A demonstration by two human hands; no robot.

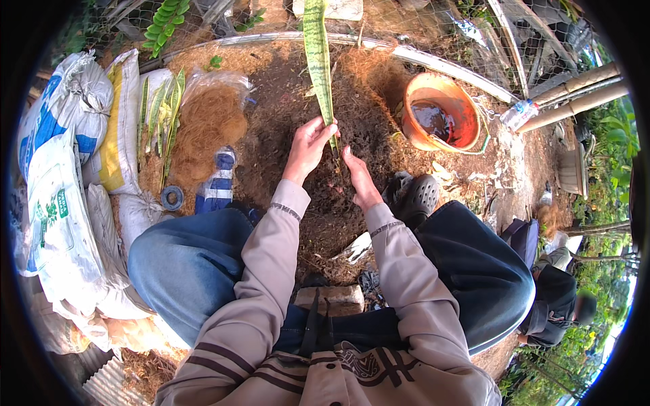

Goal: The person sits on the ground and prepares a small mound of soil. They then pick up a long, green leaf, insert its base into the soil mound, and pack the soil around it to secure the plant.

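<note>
My left hand (311, 147) grips a long snake plant leaf (319, 61) near its lower end, thumb on one side and fingers behind. The green, yellow-edged leaf stands upright and reaches past the top of the view. Its narrow dark base points down over loose dark soil (325, 218). Close to that base, on the other side, is my right hand (361, 177), its thumb raised. Soil covers or hides most of the right fingers, so whether they hold anything is unclear.
An orange bucket (441, 111) with dark liquid stands at the right, near a plastic bottle (519, 114). Left are brown fibre (208, 127), several cut leaves (161, 114), a tape roll (172, 197), a blue-and-white striped object (216, 185) and sacks (119, 122). A person (551, 299) is far right.
</note>
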